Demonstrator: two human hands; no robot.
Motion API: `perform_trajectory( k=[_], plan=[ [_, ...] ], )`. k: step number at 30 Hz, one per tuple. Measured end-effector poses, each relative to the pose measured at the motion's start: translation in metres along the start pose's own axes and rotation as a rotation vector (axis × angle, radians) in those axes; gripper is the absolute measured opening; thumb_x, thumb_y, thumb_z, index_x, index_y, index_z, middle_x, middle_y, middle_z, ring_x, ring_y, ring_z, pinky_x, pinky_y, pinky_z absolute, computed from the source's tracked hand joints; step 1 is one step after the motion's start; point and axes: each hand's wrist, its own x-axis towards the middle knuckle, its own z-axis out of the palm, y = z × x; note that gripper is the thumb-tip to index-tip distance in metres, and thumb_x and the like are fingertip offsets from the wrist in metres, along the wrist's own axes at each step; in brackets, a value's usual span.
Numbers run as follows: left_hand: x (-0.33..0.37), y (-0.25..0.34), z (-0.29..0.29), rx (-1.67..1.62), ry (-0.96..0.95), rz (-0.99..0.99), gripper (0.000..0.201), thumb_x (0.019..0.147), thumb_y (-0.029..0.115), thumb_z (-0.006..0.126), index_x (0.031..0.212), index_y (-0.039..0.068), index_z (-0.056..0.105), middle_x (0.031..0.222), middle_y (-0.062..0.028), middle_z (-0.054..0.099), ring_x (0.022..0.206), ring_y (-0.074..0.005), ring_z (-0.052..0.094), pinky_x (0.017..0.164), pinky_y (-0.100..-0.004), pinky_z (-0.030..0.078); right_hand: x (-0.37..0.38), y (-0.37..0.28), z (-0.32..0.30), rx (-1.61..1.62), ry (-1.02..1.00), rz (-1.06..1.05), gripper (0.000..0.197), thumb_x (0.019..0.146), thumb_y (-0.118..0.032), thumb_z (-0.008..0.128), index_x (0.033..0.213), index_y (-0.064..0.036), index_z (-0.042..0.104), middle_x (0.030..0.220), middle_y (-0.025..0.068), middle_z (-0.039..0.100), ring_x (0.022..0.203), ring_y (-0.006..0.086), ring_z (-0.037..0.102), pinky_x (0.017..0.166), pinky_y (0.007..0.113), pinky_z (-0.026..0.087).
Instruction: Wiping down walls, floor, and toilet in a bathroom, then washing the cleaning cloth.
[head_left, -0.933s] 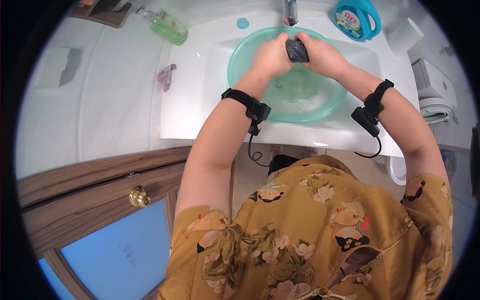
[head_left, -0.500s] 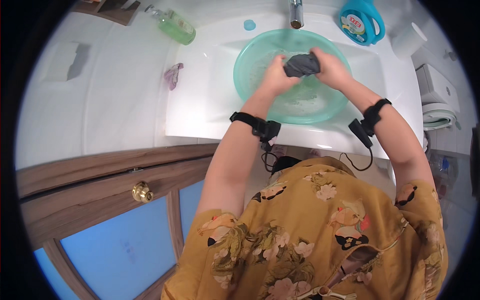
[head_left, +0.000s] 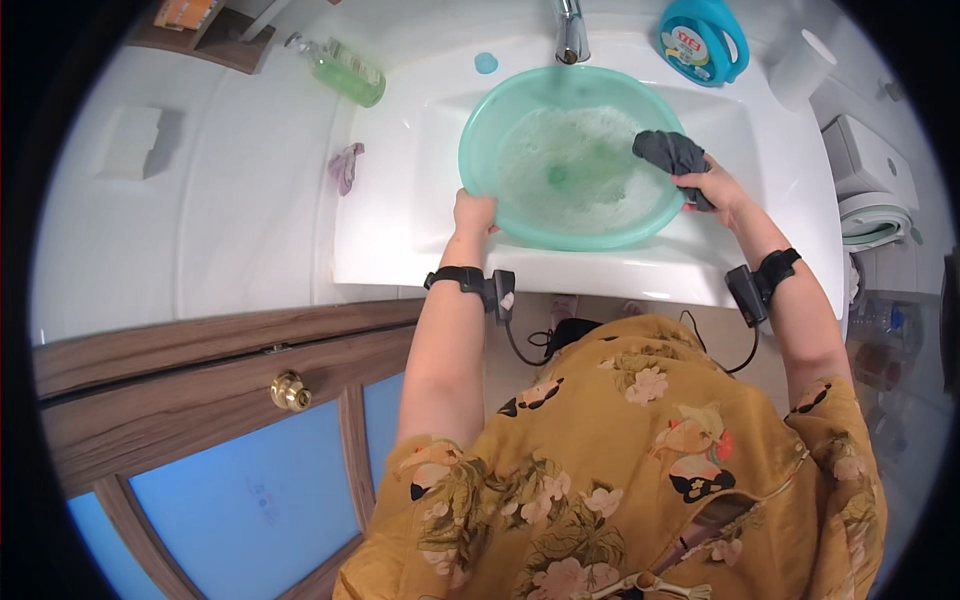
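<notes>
A pale green plastic basin sits in the white sink, holding cloudy water with white suds. My left hand is closed on the basin's near-left rim. At the right rim, my right hand grips a wet, bunched dark grey cloth, part of which hangs over the basin's edge. Whether the right fingers also hold the rim is hidden by the cloth.
Behind the basin stands a chrome faucet, with a blue detergent bottle to its right and a white cylinder beyond. A green liquid bottle and small pink cloth lie left. A wooden door is near left.
My hands have moved apart from over the water. The left let go of the dark grey cloth and took the basin's rim; the right carried the cloth to the right edge.
</notes>
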Motion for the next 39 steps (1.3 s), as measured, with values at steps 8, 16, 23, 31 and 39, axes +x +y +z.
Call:
perform_trajectory(
  k=[8,16,23,31,39],
  plan=[
    [-0.013,-0.018,0.013,-0.22,0.021,0.016,0.031,0.081,0.001,0.053,0.109,-0.006,0.044,0.098,-0.016,0.056,0.083,-0.0213,0.058,0.061,-0.0302,0.049,-0.02,-0.016,-0.005,-0.088,0.063,-0.393,0.053,0.067,-0.01,0.068,0.115,-0.0056,0.045,0.085,0.0023,0.054,0.071,0.0105,0.051,0.054,0.026,0.041],
    [-0.043,-0.018,0.027,-0.379,-0.157,-0.096,0.022,0.081,0.004,0.056,0.1,-0.006,0.051,0.091,-0.013,0.056,0.077,-0.0191,0.057,0.063,-0.0285,0.049,-0.068,-0.082,-0.009,-0.129,0.045,-0.627,0.05,0.066,-0.004,0.06,0.114,-0.005,0.045,0.085,0.0025,0.053,0.069,0.0115,0.051,0.059,0.024,0.041],
    [-0.053,-0.023,0.048,-0.323,-0.292,-0.133,0.02,0.082,0.005,0.056,0.099,-0.004,0.053,0.092,-0.0122,0.057,0.077,-0.0179,0.057,0.064,-0.0287,0.05,-0.069,-0.097,-0.019,-0.165,0.069,-0.661,0.045,0.066,-0.005,0.058,0.109,-0.0067,0.047,0.087,0.0027,0.053,0.073,0.0117,0.051,0.061,0.024,0.04],
    [-0.065,-0.029,0.071,-0.412,-0.56,-0.126,0.015,0.083,0.006,0.054,0.094,-0.004,0.051,0.084,-0.0089,0.055,0.07,-0.0159,0.056,0.057,-0.027,0.05,-0.106,-0.107,-0.012,-0.217,0.121,-0.63,0.04,0.067,-0.006,0.057,0.107,-0.0068,0.05,0.088,0.0024,0.055,0.077,0.0109,0.051,0.065,0.024,0.042],
    [-0.074,-0.026,0.121,-0.436,-0.808,-0.226,0.009,0.085,0.007,0.052,0.089,-0.001,0.05,0.078,-0.0084,0.054,0.063,-0.0154,0.055,0.051,-0.0257,0.049,-0.126,-0.148,0.007,-0.539,0.194,-0.724,0.045,0.068,-0.008,0.057,0.112,-0.0036,0.051,0.097,0.0022,0.055,0.086,0.0107,0.052,0.078,0.023,0.042]
  ],
)
